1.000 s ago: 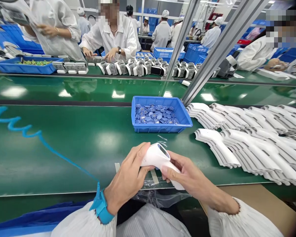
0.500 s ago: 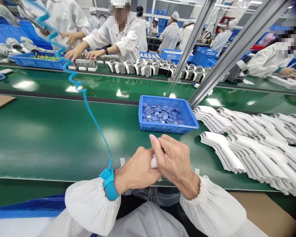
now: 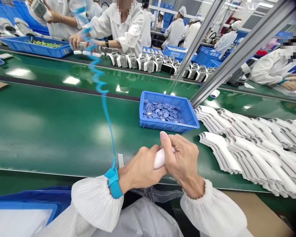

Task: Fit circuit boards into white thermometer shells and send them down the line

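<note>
Both my hands are closed around one white plastic housing [image 3: 160,159], above the near edge of the green bench [image 3: 51,131]. Only a short rounded stretch of it shows between them; its ends are covered. My left hand [image 3: 143,166] wraps it from the left and wears a blue wrist strap [image 3: 114,182] with a coiled cord. My right hand [image 3: 182,158] grips the other end, thumb pointing up along it. Just beyond the hands stands a blue bin [image 3: 169,126] holding many small blue oval parts [image 3: 162,112].
Stacked white curved shells [image 3: 259,154] cover the bench at the right. A metal post [image 3: 236,49] slants up behind the bin. A small white part [image 3: 214,94] lies on the green belt. Across it, co-workers handle grey-and-white devices [image 3: 148,62] beside another blue tray [image 3: 37,47].
My hands have shifted slightly right and spread a little, so more of the white housing shows. A small white part on the far belt is now visible beyond the post.
</note>
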`<state>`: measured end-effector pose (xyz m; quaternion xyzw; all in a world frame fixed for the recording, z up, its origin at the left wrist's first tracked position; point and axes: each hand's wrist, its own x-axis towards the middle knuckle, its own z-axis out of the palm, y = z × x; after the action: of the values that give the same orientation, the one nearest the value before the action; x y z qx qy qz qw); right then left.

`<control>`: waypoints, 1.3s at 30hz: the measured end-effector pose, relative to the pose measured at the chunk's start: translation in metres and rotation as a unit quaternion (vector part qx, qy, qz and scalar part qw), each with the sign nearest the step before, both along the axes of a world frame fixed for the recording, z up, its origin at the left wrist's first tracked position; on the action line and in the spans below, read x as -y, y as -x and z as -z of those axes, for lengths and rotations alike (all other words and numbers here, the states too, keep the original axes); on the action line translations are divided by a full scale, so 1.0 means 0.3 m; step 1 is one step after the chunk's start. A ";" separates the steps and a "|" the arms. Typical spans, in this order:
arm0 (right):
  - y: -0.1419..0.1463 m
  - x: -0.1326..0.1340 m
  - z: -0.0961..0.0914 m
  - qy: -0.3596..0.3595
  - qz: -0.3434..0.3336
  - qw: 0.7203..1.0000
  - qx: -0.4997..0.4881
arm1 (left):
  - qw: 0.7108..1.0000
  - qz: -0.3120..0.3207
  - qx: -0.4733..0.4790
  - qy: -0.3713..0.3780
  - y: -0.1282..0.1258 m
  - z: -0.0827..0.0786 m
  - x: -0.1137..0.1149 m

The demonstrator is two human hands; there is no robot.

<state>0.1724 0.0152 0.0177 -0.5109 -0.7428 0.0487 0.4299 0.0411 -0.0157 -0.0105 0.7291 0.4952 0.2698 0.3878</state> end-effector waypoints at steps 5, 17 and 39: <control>0.005 -0.007 0.023 0.002 0.003 1.000 -0.025 | 0.996 -0.053 -0.062 -0.040 -0.047 0.007 0.003; -0.059 -0.529 -0.061 0.206 -0.150 0.926 0.280 | 0.965 -0.074 -0.221 -0.117 0.234 -0.121 -0.049; -0.028 -0.521 -0.087 0.252 -0.116 0.933 0.228 | 0.958 -0.189 0.164 0.139 0.253 -0.114 -0.062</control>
<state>0.1809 0.1717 0.0437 -0.5100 -0.8384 0.1663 0.0971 -0.0349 0.0030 0.0238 0.5069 0.5865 0.3826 0.5027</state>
